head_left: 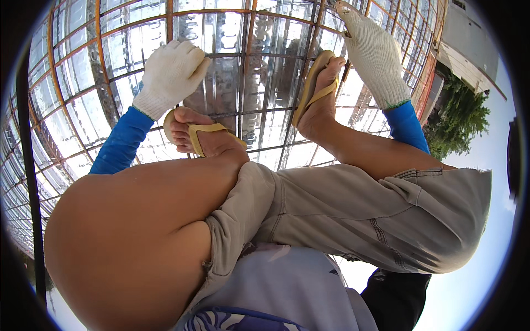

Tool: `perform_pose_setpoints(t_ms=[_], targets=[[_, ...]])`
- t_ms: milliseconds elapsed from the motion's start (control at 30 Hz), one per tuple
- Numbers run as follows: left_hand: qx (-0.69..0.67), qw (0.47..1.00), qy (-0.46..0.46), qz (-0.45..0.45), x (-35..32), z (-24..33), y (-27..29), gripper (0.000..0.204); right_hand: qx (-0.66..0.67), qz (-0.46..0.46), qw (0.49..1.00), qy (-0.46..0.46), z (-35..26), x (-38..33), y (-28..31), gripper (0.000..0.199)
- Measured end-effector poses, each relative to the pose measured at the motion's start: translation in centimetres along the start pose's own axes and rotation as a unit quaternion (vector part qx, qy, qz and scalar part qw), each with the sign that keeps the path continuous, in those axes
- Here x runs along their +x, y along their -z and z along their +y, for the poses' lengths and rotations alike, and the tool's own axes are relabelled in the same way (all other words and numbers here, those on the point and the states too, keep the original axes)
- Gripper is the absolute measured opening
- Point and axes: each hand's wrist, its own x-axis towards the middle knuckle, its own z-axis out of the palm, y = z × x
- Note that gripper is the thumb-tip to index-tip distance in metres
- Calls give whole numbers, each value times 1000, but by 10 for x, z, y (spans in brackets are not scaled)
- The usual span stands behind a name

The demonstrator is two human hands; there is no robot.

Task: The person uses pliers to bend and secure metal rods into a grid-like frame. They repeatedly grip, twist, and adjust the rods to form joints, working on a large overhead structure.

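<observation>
My left hand [171, 77], in a white knit glove, is curled closed over the steel rebar grid [243, 55], just above my left foot. What its fingers hold, if anything, is hidden beneath it. To the right, my right hand [375, 58], gloved the same way, reaches to the top edge of the view. Its fingers are closed around something small and dark that is mostly cut off there, so I cannot tell its kind. Blue sleeves [124, 138] cover both forearms. Rusty bars cross thinner dark ones, above shiny corrugated metal sheeting [218, 88].
I am squatting on the grid in yellow flip-flops [312, 83], with my knees wide apart. At right lie the deck's edge, a green tree [455, 118] and a grey building [472, 47]. A dark upright strip [30, 165] runs along the left.
</observation>
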Motion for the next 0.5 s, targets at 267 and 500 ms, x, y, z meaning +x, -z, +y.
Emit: perform_pose_setpoints(t_ms=[267, 500], targets=[[-9, 1000, -12, 21, -1, 1, -3, 19, 34, -25, 998, -46, 8, -27, -11, 36], [-29, 998, 54, -32, -1, 6, 13, 14, 56, -31, 997, -42, 21, -20, -25, 40]])
